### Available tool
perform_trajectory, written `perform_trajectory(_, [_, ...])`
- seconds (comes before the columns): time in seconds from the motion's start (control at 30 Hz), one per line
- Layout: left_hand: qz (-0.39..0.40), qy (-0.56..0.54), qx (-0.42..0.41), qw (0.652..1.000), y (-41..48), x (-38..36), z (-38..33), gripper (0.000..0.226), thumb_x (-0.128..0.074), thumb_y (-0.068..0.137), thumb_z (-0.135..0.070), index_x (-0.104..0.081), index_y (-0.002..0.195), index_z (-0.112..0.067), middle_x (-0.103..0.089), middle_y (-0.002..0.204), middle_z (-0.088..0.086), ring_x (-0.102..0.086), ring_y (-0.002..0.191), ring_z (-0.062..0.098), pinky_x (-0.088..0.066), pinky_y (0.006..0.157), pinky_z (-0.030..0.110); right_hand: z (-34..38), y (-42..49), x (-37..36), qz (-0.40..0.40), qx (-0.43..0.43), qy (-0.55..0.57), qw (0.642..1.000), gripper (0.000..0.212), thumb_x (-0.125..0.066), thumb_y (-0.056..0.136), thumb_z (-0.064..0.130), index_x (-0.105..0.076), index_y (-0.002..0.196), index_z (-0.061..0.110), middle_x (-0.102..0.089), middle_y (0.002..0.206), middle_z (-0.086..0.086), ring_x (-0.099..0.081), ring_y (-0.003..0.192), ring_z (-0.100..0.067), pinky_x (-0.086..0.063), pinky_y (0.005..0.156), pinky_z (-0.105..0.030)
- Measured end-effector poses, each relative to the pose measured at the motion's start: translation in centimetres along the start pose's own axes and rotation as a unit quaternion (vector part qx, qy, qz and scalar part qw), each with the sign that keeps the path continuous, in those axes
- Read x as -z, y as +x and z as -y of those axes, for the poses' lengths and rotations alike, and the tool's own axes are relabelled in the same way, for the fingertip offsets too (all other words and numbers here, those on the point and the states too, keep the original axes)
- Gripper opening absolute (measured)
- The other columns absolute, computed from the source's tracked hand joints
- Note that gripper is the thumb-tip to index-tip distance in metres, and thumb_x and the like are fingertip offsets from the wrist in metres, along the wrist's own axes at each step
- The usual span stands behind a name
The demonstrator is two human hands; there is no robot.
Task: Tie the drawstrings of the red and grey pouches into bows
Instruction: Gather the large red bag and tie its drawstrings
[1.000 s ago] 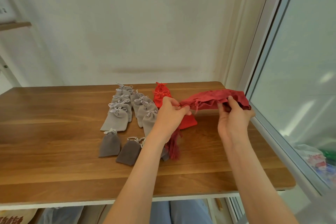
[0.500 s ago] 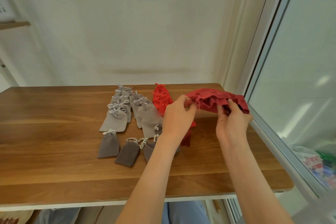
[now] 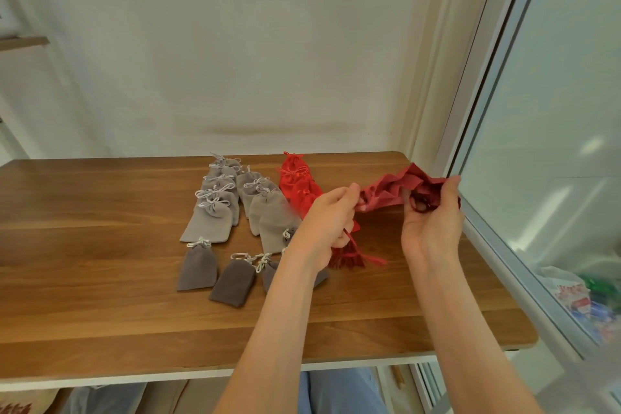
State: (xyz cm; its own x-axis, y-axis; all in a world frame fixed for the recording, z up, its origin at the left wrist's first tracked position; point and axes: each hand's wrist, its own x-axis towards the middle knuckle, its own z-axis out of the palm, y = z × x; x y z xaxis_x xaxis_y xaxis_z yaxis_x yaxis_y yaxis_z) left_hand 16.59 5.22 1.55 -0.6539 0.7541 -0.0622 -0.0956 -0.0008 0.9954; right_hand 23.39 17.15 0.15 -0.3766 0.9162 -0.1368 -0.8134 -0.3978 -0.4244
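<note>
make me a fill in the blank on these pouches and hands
The left hand and right hand grip one crumpled pouch, coloured ____.
It is held ____ the wooden table, not resting on it.
The bright red pouches lie to the ____ of the grey pouches.
Missing: red; above; right.

A: What lies on the desk [image 3: 84, 312]?
B: Two rows of pouches [image 3: 215, 215] at the far centre, a third row [image 3: 297, 183] just right of them, small pouches [image 3: 198, 267] nearer.
A: And the held pouch [image 3: 391, 191]?
B: Above the desk's right side, between the left hand [image 3: 331, 218] and right hand [image 3: 433, 222].
</note>
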Motion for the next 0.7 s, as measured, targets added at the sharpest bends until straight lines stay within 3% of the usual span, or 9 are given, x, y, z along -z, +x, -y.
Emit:
perform_trajectory(0.07, [-0.022,-0.009,0.0,1.0,0.1,0.2,-0.2,0.032,-0.042,0.101,-0.036,-0.05,0.079,-0.013,-0.024,0.046,-0.011,-0.016,0.038,0.004,-0.014,0.033,0.017,0.1,0.4,0.3,-0.011,-0.008,-0.054,0.998,0.046,-0.052,0.096,0.034,-0.041,0.135,0.012,-0.063,0.114,-0.006,-0.067,0.096,-0.016,-0.056,0.076,-0.029])
perform_trajectory(0.13, [-0.053,-0.011,0.016,0.998,0.3,0.5,-0.3,0.034,-0.043,0.101,-0.034,-0.048,0.073,-0.014,-0.025,0.043,-0.011,-0.016,0.039,0.006,-0.014,0.032,0.017,0.1,0.6,0.8,-0.03,-0.01,-0.129,0.991,0.036,-0.048,0.097,0.038,-0.051,0.125,0.015,-0.064,0.094,0.001,-0.063,0.076,-0.01,-0.05,0.06,-0.021])
perform_trajectory(0.2, [-0.074,-0.022,0.037,0.996,0.4,0.8,-0.3,0.036,-0.045,0.1,-0.032,-0.043,0.067,-0.017,-0.026,0.041,-0.011,-0.016,0.04,0.007,-0.014,0.033,0.018,0.3,0.6,1.0,-0.045,-0.014,-0.176,0.983,0.025,-0.049,0.096,0.043,-0.057,0.102,0.019,-0.056,0.07,0.006,-0.05,0.055,-0.006,-0.038,0.046,-0.018])
perform_trajectory(0.27, [-0.095,-0.042,0.059,0.993,0.4,1.0,-0.4,0.037,-0.047,0.099,-0.029,-0.039,0.064,-0.018,-0.025,0.042,-0.01,-0.016,0.039,0.007,-0.013,0.032,0.019,0.6,0.4,1.0,-0.059,-0.025,-0.199,0.978,0.027,-0.051,0.094,0.047,-0.053,0.082,0.023,-0.047,0.055,0.01,-0.039,0.043,-0.005,-0.029,0.041,-0.018])
perform_trajectory(0.37, [-0.124,-0.084,0.066,0.987,0.5,1.3,-0.3,0.037,-0.046,0.098,-0.023,-0.033,0.063,-0.02,-0.021,0.041,-0.011,-0.015,0.035,0.006,-0.012,0.031,0.017,1.1,-0.1,0.8,-0.068,-0.043,-0.196,0.977,0.038,-0.055,0.09,0.051,-0.047,0.065,0.024,-0.039,0.047,0.01,-0.03,0.038,-0.005,-0.021,0.041,-0.02])
perform_trajectory(0.5, [-0.172,-0.183,0.048,0.967,0.3,1.8,0.0,0.038,-0.044,0.1,-0.022,-0.033,0.064,-0.021,-0.022,0.04,-0.011,-0.016,0.031,0.003,-0.012,0.031,0.017,1.7,-0.3,0.9,-0.073,-0.058,-0.221,0.971,0.024,-0.056,0.092,0.041,-0.055,0.074,0.025,-0.057,0.055,0.011,-0.049,0.05,-0.003,-0.032,0.051,-0.018])
perform_trajectory(0.6, [-0.23,-0.277,0.045,0.932,0.6,2.5,0.3,0.041,-0.042,0.101,-0.023,-0.031,0.062,-0.02,-0.021,0.041,-0.01,-0.013,0.032,0.004,-0.011,0.032,0.017,1.9,0.2,1.3,-0.056,-0.061,-0.2,0.976,0.042,-0.052,0.094,0.034,-0.039,0.056,0.024,-0.036,0.043,0.009,-0.027,0.041,-0.007,-0.021,0.042,-0.021])
perform_trajectory(0.7, [-0.271,-0.336,0.044,0.901,1.3,3.2,0.5,0.045,-0.039,0.102,-0.026,-0.029,0.059,-0.02,-0.02,0.04,-0.01,-0.012,0.03,0.005,-0.011,0.032,0.018,2.2,1.0,1.6,-0.066,-0.057,-0.196,0.977,0.047,-0.05,0.096,0.031,-0.029,0.054,0.024,-0.023,0.043,0.008,-0.014,0.041,-0.009,-0.012,0.042,-0.025])
